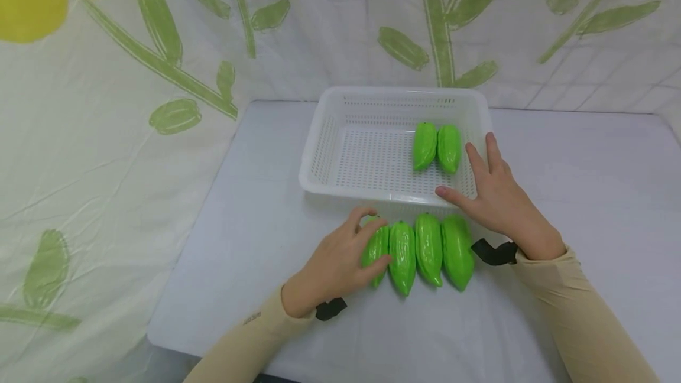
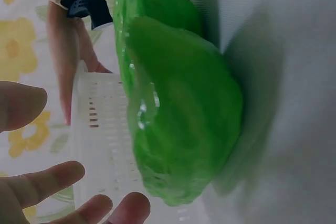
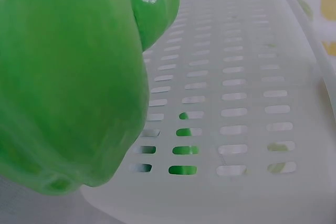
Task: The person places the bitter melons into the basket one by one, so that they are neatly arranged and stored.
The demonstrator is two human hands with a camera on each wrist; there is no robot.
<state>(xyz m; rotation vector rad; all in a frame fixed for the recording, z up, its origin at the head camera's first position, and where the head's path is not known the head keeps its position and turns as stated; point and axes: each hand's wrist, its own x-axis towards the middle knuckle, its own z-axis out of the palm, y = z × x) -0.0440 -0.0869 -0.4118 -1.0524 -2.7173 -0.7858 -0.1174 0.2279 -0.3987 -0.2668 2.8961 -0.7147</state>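
Note:
Several glossy green peppers point(image 1: 402, 259), long and ridged, lie side by side in a row on the table. My left hand point(image 1: 340, 256) hovers over the leftmost pepper point(image 1: 376, 247), thumb and fingers spread around it. In the left wrist view a gap shows between these fingers and the nearest pepper point(image 2: 184, 108). At the front right corner of a white plastic basket point(image 1: 351, 194) is my right hand point(image 1: 497, 197), fingers straight along the side and thumb over the front rim. Two more peppers point(image 1: 424, 146) lie inside, towards the right. The right wrist view shows a pepper point(image 3: 68, 77) close beside the slotted basket wall point(image 3: 252, 192).
The basket stands at the back of the white table point(image 1: 234, 194), behind the row of peppers. A flower-printed cloth point(image 1: 319, 34) hangs behind the table and on its left. Black straps point(image 1: 495, 252) are at both wrists, below beige sleeves.

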